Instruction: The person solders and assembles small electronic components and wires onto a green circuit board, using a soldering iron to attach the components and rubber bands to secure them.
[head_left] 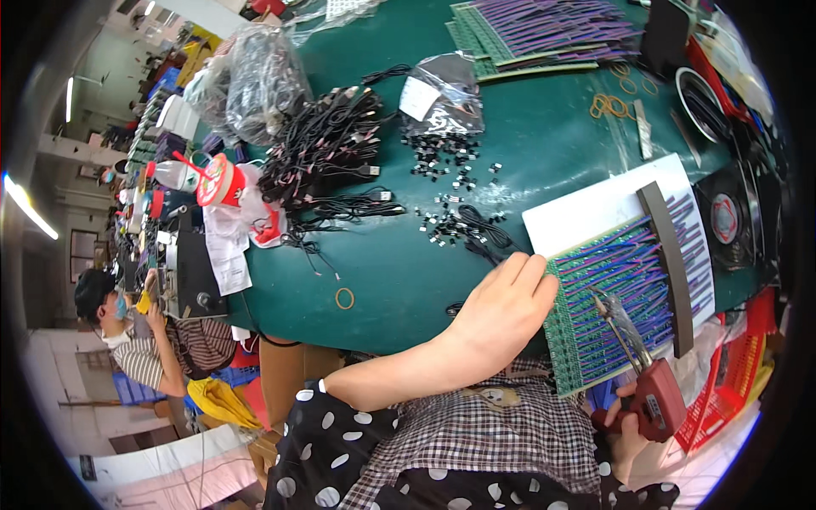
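Resting flat at centre right of the frame, left hand (501,310) with fingers spread loose, gripping nothing, its fingertips on the left edge of the green circuit-board panel (595,327) strung with purple wires (a dark bar (671,263) lying across its right side). Lower right, right hand (627,421) wrapped tight round the red handles of a pair of pliers (637,365), metal tips over the panel's lower rows. Scattered at upper centre on the green table (544,136): small black connectors (446,183), a heap of black cables (327,144), a clear bag (442,98).
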Demonstrator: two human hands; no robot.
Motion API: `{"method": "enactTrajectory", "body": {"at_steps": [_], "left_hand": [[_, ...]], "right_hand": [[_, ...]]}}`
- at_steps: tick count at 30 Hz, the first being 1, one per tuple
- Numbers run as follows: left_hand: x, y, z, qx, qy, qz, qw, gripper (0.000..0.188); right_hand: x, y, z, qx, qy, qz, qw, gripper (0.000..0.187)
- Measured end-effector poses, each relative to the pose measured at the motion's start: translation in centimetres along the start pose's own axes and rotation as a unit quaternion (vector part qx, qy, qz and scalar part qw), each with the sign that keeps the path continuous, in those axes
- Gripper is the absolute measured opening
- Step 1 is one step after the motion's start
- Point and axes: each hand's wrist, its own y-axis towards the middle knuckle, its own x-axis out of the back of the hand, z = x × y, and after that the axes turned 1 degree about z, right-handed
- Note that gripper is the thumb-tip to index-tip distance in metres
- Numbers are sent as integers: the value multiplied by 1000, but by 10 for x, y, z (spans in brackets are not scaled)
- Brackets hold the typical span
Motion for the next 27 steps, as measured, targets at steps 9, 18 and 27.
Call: {"method": "enactTrajectory", "body": {"at_steps": [9,18,27], "left_hand": [[54,-67,98,238,132,-305,913,29],[64,-107,169,212,110,-251,938,12],[47,-48,78,128,-87,-222,963,15]], "right_hand": [[5,5,-4,26,-53,4,998,52],[-4,4,4,-5,15,18,1000,48],[-3,3,9,-24,55,44,997,42]]}}
